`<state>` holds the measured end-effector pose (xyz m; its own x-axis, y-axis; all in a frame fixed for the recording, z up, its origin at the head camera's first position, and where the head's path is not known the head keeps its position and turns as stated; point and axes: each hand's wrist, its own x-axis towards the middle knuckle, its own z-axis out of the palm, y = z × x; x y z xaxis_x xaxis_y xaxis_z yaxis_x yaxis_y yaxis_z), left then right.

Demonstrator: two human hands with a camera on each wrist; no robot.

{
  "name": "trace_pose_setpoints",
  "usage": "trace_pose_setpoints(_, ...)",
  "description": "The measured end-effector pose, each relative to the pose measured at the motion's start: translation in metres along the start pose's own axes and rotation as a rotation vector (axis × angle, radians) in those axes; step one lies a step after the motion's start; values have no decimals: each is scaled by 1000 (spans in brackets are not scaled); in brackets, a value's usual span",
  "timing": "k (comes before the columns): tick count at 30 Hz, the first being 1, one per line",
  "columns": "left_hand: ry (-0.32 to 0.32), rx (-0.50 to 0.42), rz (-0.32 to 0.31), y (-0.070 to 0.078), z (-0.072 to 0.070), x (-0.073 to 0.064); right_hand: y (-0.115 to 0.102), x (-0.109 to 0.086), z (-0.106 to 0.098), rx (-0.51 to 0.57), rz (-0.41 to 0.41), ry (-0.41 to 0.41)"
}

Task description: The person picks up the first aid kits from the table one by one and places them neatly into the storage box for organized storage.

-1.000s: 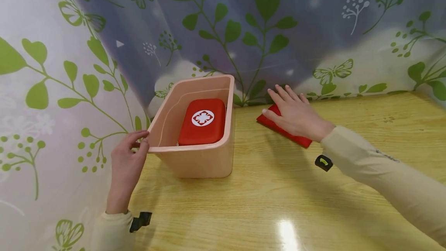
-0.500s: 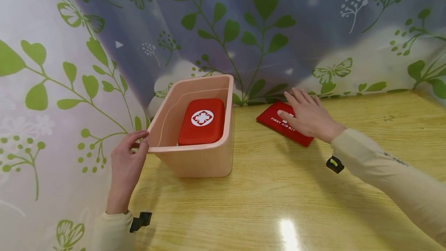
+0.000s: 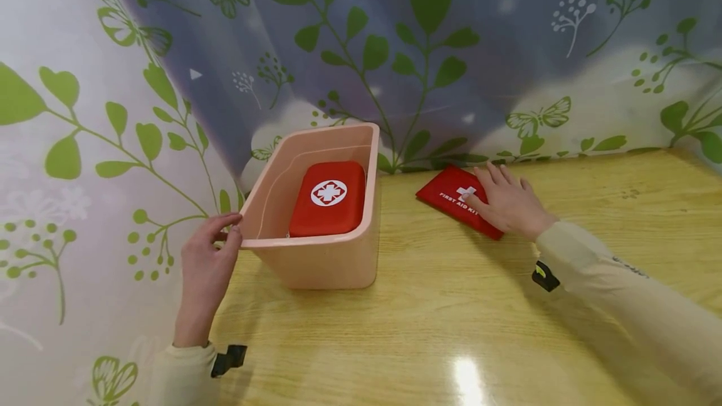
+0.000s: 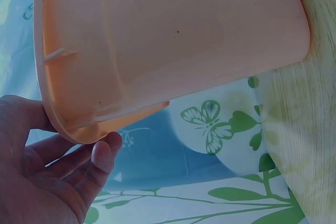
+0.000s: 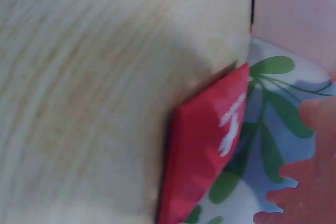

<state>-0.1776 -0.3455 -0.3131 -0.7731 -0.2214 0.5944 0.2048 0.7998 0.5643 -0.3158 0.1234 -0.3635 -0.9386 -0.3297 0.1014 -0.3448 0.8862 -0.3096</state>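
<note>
A pink plastic bin stands on the table, and my left hand grips its near left corner. Thumb and fingers bend round the rim in the left wrist view, where the bin's outer wall fills the upper part. Inside the bin lies a red case with a white cross emblem. To the right, a flat red first aid pouch lies on the table. My right hand, fingers extended, hovers over its right part and hides some of it. The right wrist view shows a gap between the hand and the pouch.
The wooden table runs up to a leaf-patterned curtain close behind the bin and pouch. A pale patterned curtain borders the table on the left.
My right hand has moved right and off the pouch's left part, uncovering its white lettering and cross. My left hand and the bin have stayed in place.
</note>
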Motion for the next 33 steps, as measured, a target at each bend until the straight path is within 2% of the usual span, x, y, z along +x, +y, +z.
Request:
trace_pose_setpoints(6,-20,9,-21,-1,-1,0,8,2,15,-2,17,-32)
trace_pose_setpoints(21,-16,19,-6,-3,-1,0,19,14,32,-11,76,-91)
trace_pose_setpoints(33,-3,25,-6,-4,0,1,19,17,34,-38,128,-51)
